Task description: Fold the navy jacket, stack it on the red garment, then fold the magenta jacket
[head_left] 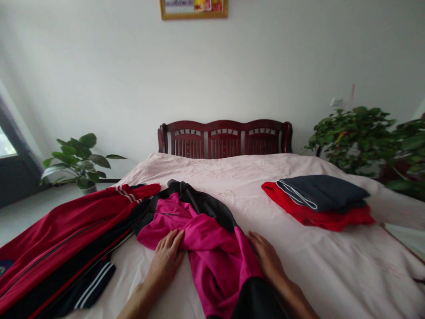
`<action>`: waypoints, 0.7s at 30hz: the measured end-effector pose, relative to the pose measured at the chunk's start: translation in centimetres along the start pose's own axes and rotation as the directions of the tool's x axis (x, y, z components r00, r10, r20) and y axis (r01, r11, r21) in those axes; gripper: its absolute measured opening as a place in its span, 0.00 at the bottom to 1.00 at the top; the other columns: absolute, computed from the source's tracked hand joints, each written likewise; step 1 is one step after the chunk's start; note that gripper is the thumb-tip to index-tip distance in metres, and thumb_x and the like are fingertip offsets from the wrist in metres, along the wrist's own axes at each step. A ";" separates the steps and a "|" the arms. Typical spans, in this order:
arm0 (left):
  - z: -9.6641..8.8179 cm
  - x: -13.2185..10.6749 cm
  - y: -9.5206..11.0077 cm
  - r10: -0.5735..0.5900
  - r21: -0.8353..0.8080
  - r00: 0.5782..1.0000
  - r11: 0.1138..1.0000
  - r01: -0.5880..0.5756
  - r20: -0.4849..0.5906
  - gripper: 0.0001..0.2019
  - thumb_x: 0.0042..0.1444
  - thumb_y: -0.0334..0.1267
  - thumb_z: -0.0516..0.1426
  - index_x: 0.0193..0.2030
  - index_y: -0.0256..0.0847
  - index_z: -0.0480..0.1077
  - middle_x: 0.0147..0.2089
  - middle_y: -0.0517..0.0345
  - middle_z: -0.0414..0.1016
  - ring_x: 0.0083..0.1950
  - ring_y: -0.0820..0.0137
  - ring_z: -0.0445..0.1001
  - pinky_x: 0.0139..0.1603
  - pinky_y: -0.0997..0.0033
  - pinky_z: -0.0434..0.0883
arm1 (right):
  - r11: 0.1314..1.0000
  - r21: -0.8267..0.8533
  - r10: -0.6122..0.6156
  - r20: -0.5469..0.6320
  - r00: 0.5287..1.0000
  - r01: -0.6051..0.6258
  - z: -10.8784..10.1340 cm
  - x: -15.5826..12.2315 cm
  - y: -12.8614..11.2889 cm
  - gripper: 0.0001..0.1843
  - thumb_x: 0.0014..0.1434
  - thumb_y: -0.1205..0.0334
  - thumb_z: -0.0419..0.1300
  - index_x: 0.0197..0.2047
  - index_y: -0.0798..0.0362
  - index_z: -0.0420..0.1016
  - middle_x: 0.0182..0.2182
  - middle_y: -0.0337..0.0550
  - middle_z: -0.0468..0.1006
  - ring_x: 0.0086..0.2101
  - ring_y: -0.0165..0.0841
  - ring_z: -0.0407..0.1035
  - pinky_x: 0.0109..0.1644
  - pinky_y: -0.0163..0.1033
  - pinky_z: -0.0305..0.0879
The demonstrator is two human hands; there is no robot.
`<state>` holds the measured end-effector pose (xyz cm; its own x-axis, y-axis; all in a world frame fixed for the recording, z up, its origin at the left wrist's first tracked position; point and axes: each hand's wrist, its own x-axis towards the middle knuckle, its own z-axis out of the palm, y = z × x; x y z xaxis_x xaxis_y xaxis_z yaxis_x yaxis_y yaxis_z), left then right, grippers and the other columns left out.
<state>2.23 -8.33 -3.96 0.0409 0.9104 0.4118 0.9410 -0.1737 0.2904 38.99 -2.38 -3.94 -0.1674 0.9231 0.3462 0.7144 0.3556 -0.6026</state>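
Note:
A magenta and black jacket (212,239) lies crumpled on the bed in front of me, its lower part running out of the bottom of the view. My left hand (168,253) rests at the jacket's left side, fingers stretched out with the tips touching the magenta cloth. Along the right edge of the same garment lies my right hand (265,254), fingers extended against the fabric. Its thumb is hard to make out. Close by on the left, a red jacket with white stripes (76,226) is spread over dark navy clothing (96,283) with white-striped cuffs.
Folded dark clothing (325,191) sits on folded red clothing (318,219) to the right. A pale pink sheet (245,177) covers the bed. Beyond it stands a dark red wooden headboard (224,139). Potted plants (81,157) flank the bed, and a book-like flat object (407,239) lies far right.

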 end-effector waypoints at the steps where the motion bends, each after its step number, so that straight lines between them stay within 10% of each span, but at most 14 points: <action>1: 0.0 0.0 0.0 0.002 0.000 1.000 1.000 -0.002 0.000 0.27 0.61 0.34 0.53 0.68 0.41 0.63 0.67 0.45 0.67 0.67 0.57 0.64 0.67 0.50 0.63 | 1.000 0.026 0.009 -0.014 1.000 -0.008 0.1 0.1 0.0 0.23 0.53 0.59 0.56 0.50 0.50 0.81 0.58 0.49 0.75 0.59 0.45 0.68 0.66 0.51 0.60; 13: 0.3 -0.1 -0.3 0.019 0.004 0.999 1.000 -0.018 -0.043 0.27 0.61 0.35 0.54 0.67 0.44 0.64 0.66 0.46 0.68 0.66 0.57 0.66 0.66 0.51 0.65 | 0.700 0.693 0.467 -0.257 0.846 -0.176 -0.9 0.4 0.2 0.26 0.53 0.43 0.58 0.44 0.55 0.78 0.39 0.52 0.84 0.40 0.43 0.79 0.48 0.47 0.76; 21: 0.3 -0.1 -0.3 0.006 0.005 0.999 1.000 -0.006 -0.036 0.27 0.59 0.34 0.54 0.67 0.45 0.64 0.65 0.48 0.68 0.66 0.58 0.66 0.67 0.52 0.64 | 0.728 0.657 0.420 -0.200 0.885 -0.197 -0.6 0.6 0.1 0.26 0.51 0.41 0.59 0.41 0.54 0.80 0.34 0.51 0.84 0.36 0.43 0.79 0.44 0.47 0.76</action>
<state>2.10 -8.22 -4.32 0.0344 0.8953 0.4441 0.9424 -0.1770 0.2839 39.40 -1.91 -3.40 0.2877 0.9372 0.1972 0.1065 0.1734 -0.9791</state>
